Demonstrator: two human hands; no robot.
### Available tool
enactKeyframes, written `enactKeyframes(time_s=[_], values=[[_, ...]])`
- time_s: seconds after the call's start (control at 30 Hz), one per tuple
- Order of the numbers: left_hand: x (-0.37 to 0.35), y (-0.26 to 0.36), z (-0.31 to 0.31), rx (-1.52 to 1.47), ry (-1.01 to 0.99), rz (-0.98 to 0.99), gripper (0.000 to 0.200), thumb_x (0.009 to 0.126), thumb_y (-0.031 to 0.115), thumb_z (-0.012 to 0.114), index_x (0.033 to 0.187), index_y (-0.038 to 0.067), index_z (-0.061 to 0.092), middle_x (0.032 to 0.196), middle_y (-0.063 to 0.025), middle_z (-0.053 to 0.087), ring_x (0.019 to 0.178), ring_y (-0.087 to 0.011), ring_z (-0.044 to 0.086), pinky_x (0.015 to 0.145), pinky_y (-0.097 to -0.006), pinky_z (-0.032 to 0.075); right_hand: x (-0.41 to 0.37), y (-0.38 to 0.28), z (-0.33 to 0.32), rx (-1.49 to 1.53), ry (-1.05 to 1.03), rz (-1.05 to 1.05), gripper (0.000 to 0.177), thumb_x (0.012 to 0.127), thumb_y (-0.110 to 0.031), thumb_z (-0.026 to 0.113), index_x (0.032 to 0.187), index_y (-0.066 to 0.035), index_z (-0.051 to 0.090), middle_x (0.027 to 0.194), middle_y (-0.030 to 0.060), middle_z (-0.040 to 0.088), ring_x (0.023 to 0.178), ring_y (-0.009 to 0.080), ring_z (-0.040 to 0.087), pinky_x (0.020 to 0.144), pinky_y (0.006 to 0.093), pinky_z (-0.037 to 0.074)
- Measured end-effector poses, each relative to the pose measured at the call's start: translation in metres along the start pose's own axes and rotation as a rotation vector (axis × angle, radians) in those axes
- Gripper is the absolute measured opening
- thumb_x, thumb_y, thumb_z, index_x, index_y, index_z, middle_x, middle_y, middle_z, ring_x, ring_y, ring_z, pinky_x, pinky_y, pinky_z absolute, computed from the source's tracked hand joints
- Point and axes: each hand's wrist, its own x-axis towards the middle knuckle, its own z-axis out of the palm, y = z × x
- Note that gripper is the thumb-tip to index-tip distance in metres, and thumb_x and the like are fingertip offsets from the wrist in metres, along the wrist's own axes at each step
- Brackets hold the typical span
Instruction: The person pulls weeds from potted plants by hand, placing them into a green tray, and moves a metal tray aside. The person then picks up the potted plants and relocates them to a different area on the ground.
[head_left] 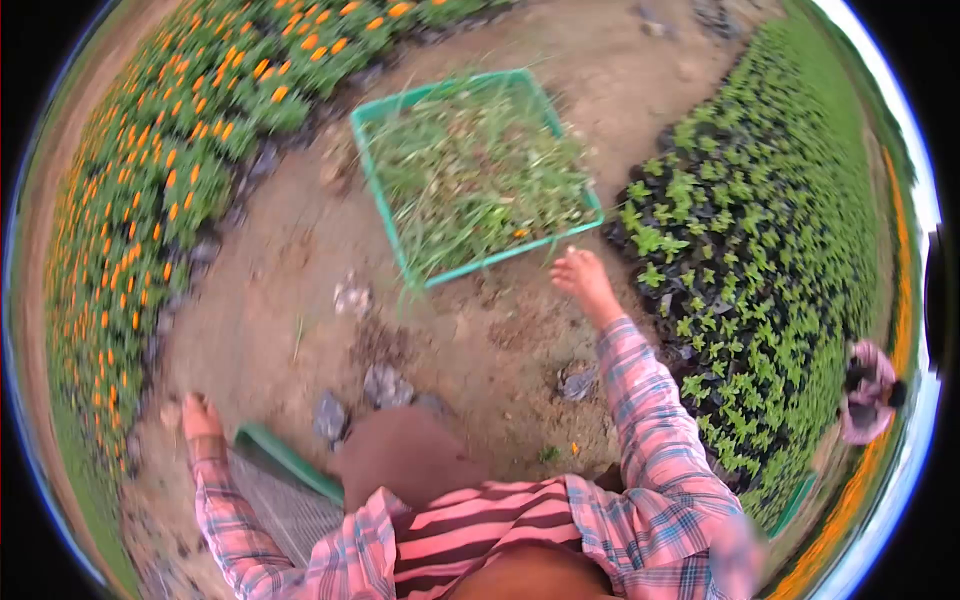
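A green plastic crate [476,272] lies on the soil ahead, filled with pulled grass and weeds [470,170]; a few orange petals show among them. My right hand [583,278] reaches out just below the crate's near right corner, apart from it. Its fingers are bent together, and whatever they may hold is too small to make out. Low on the left, my left hand [200,415] is stretched out over the soil beside the flower bed. Blur hides how its fingers are set. A green-rimmed grey mesh crate [290,462] stands near my left forearm.
Orange marigolds [190,150] in dark bags line the left side. Rows of leafy seedlings [740,260] in black bags stand close on the right. Crumpled dark plastic bags [385,386] lie on the ground before me. Another person [868,392] is at the far right.
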Motion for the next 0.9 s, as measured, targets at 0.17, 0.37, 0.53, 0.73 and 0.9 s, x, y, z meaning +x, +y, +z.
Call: enactKeyframes(time_s=[0.17, 0.37, 0.53, 0.73, 0.9], values=[[0.100, 0.302, 0.093, -1.032, -0.413, 0.286, 0.030, 0.090, 0.029, 0.058, 0.103, 0.002, 0.052, 0.082, -0.0092, 0.056, 0.067, -0.0176, 0.055, 0.057, -0.0351, 0.049, 0.016, 0.002, 0.026, 0.136, 0.081, 0.090, 0.049, 0.093, -0.036, 0.053, 0.121, 0.001, 0.040, 0.106, 0.0175, 0.055, 0.093, 0.0311, 0.062, 0.081, 0.0404, 0.052], [0.132, 0.429, 0.169, -0.890, -0.327, 0.571, 0.029, 0.086, 0.024, 0.062, 0.102, 0.002, 0.053, 0.087, -0.0077, 0.058, 0.073, -0.0176, 0.056, 0.065, -0.0319, 0.049, 0.045, 0.013, 0.041, 0.168, 0.189, 0.067, 0.040, 0.091, -0.024, 0.057, 0.116, 0.002, 0.041, 0.090, 0.0189, 0.060, 0.070, 0.0302, 0.066, 0.060, 0.0372, 0.058], [0.078, 0.384, 0.099, -1.276, -0.770, 0.313, 0.042, 0.089, 0.012, 0.051, 0.129, 0.003, 0.039, 0.119, -0.0121, 0.051, 0.101, -0.0248, 0.055, 0.081, -0.0384, 0.049, 0.019, 0.003, 0.074, 0.110, 0.240, 0.170, 0.030, 0.091, -0.017, 0.056, 0.107, 0.006, 0.046, 0.080, 0.0149, 0.061, 0.064, 0.0241, 0.066, 0.056, 0.0309, 0.058], [0.021, 0.206, 0.065, -0.888, -0.588, -0.011, 0.052, 0.087, 0.018, 0.056, 0.134, 0.001, 0.040, 0.128, -0.0182, 0.049, 0.115, -0.0298, 0.048, 0.097, -0.0369, 0.039, -0.055, 0.053, 0.109, -0.417, -0.569, 0.360, 0.024, 0.089, -0.025, 0.058, 0.090, -0.001, 0.061, 0.077, 0.0091, 0.065, 0.066, 0.0188, 0.065, 0.056, 0.0310, 0.054], [0.031, 0.267, 0.113, -0.779, -0.749, 0.294, 0.050, 0.087, 0.018, 0.056, 0.132, 0.002, 0.042, 0.127, -0.0179, 0.050, 0.113, -0.0292, 0.049, 0.096, -0.0371, 0.040, -0.086, 0.076, 0.056, -0.773, -0.670, 0.173, 0.024, 0.084, -0.030, 0.063, 0.082, -0.006, 0.063, 0.077, 0.0104, 0.065, 0.070, 0.0233, 0.063, 0.059, 0.0372, 0.050]])
